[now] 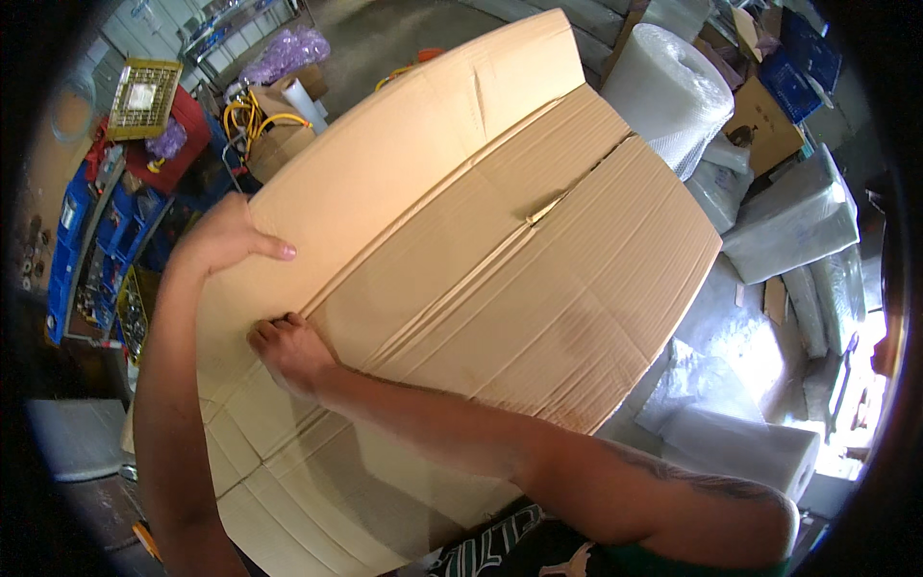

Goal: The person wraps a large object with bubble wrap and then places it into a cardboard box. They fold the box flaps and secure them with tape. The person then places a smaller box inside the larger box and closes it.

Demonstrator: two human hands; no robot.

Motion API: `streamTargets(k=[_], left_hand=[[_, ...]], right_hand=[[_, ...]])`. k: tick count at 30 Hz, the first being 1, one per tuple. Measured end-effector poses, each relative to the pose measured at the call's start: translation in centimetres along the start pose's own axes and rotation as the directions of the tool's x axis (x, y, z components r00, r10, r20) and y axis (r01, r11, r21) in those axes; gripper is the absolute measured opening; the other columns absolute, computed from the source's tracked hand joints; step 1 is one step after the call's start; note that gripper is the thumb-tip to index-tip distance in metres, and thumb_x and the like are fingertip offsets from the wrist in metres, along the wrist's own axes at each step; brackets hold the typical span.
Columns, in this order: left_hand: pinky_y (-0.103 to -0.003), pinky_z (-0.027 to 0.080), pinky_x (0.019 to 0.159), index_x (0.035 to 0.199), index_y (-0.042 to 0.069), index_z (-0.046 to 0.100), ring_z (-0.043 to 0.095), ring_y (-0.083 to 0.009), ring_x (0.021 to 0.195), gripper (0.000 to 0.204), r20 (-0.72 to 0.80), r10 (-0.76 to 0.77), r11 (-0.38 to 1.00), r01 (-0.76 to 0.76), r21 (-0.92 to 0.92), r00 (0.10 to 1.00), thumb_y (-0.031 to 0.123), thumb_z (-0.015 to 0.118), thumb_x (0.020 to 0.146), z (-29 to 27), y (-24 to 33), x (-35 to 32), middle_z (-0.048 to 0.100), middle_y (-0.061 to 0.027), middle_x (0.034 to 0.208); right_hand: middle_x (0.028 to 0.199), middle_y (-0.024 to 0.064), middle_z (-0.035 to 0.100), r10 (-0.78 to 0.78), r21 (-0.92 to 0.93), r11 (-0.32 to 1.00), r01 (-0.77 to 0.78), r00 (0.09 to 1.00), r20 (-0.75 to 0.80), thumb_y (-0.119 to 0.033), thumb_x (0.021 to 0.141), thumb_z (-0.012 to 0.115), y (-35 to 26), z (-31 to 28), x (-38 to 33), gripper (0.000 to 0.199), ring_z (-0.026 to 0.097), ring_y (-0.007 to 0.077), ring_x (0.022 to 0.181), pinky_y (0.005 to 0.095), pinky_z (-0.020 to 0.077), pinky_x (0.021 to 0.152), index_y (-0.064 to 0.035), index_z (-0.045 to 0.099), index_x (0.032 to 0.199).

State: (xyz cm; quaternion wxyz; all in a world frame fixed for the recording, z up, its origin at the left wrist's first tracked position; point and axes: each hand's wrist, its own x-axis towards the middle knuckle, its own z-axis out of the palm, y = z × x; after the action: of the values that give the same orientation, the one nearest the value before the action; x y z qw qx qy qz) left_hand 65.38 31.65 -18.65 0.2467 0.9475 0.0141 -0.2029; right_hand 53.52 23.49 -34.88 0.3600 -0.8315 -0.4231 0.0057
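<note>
Centre of frame: 1 large flattened cardboard box (pixel 500 240), brown, tilted, filling most of the view from lower left to upper right. Left hand (pixel 226 238), at left of centre, is curled over the box's left edge, thumb on the near face and fingers hidden behind the board, so it has hold of that edge. Right hand (pixel 288 348), just below it, is bent with fingertips pushed into a seam between 2 flaps; how far those fingers are closed cannot be told, nor whether they pinch anything. Step in hand, by judgement: opening or squaring up the flat box at its flap seam. Next move likely calls for a firm hold on the left edge while the seam is worked apart, and room to swing so wide a board. Surroundings: bubble wrap roll (pixel 663 91) at upper right, touching or just behind the box's upper edge; wrapped white bundles (pixel 793 226) at right; another white roll (pixel 745 447) at lower right; small open carton (pixel 764 125) at upper right; blue bins (pixel 72 240) at far left; yellow crate (pixel 144 96) on a red stand at upper left; yellow hose (pixel 252 115) beside it. Obstruction: the rolls and bundles crowd the right side closely.
</note>
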Motion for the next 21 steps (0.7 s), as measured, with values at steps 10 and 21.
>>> streamTargets(k=[10, 21], left_hand=[[-0.041, 0.055, 0.084, 0.115, 0.002, 0.075, 0.072, -0.0283, 0.097, 0.074, 0.057, 0.034, 0.996, -0.039, 0.077, 0.998, 0.045, 0.091, 0.056, 1.7, -3.5, 1.0, 0.075, -0.0163, 0.108], [-0.052, 0.037, 0.114, 0.133, 0.012, 0.062, 0.047, -0.0411, 0.136, 0.056, -0.887, -0.288, 0.892, 0.438, -0.112, 0.361, 0.033, 0.081, 0.084, 23.1, -14.2, -40.4, 0.052, -0.0226, 0.145]], right_hand=[[0.102, 0.0131, 0.066, 0.163, 0.158, 0.976, -0.153, 0.985, -0.057, -0.022, 0.098, 0.055, 3.7, 6.0, -1.1, 0.021, 0.064, 0.0299, 0.096, 0.044, 0.0532, 0.079, -0.0071, 0.065, 0.109], [0.092, 0.0123, 0.073, 0.12, -0.024, 0.992, -0.126, 0.977, -0.177, -0.021, 0.093, 0.073, 1.0, 3.4, -1.0, 0.017, 0.069, 0.0251, 0.083, 0.0403, 0.0545, 0.077, -0.0038, 0.069, 0.094]])
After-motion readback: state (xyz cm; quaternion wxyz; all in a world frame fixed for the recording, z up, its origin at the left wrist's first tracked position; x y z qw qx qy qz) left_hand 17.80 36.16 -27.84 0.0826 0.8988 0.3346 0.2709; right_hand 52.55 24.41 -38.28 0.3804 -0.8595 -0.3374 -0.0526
